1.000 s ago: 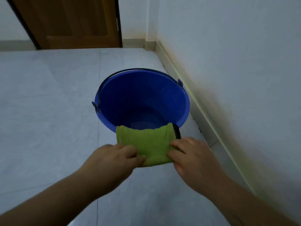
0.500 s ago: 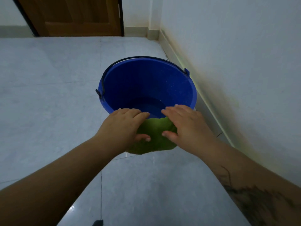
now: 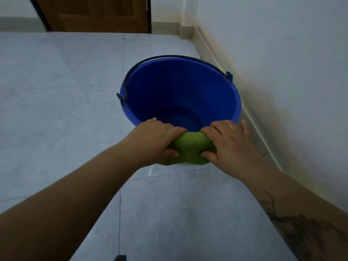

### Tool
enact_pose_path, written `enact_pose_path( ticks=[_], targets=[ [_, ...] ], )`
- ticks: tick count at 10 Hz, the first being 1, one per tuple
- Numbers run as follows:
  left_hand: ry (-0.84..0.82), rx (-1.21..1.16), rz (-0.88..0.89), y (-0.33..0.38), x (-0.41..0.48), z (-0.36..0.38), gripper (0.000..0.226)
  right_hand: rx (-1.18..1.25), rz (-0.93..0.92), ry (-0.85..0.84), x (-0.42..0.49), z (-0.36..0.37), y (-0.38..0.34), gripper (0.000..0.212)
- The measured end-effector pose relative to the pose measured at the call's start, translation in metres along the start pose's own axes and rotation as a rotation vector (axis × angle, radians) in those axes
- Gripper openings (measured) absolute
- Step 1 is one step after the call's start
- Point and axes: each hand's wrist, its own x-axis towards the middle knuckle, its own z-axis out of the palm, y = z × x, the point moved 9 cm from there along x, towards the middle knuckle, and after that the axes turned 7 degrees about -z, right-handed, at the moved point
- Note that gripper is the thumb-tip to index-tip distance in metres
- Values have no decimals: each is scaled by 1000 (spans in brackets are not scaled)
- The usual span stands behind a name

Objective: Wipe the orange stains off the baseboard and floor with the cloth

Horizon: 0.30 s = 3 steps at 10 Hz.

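Gleaming grey floor [image 3: 56, 91] (tiled), corner

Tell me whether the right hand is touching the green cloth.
Touching. The head view shows the right hand pinching the bunched green cloth, fingers pressed into its fabric.

Bucket [image 3: 180, 91] on floor [image 3: 56, 91], baseboard [image 3: 252, 117] right.

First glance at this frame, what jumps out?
The round blue plastic bucket with a dark wire handle stands mid-frame on the grey tiled floor, close to the pale baseboard. At its near rim, the left hand and right hand share a grip on a bunched green cloth.
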Motion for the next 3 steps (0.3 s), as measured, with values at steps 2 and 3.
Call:
enact_pose_path(
  ticks=[2, 3],
  targets=[
    [-181, 41, -116, -9, 5, 6, 72, 131, 75, -123, 3, 0, 11, 64],
    [-308, 43, -220, -9, -5, -16, 87, 258, 172, -268, -8, -22, 34, 78]
  ],
)
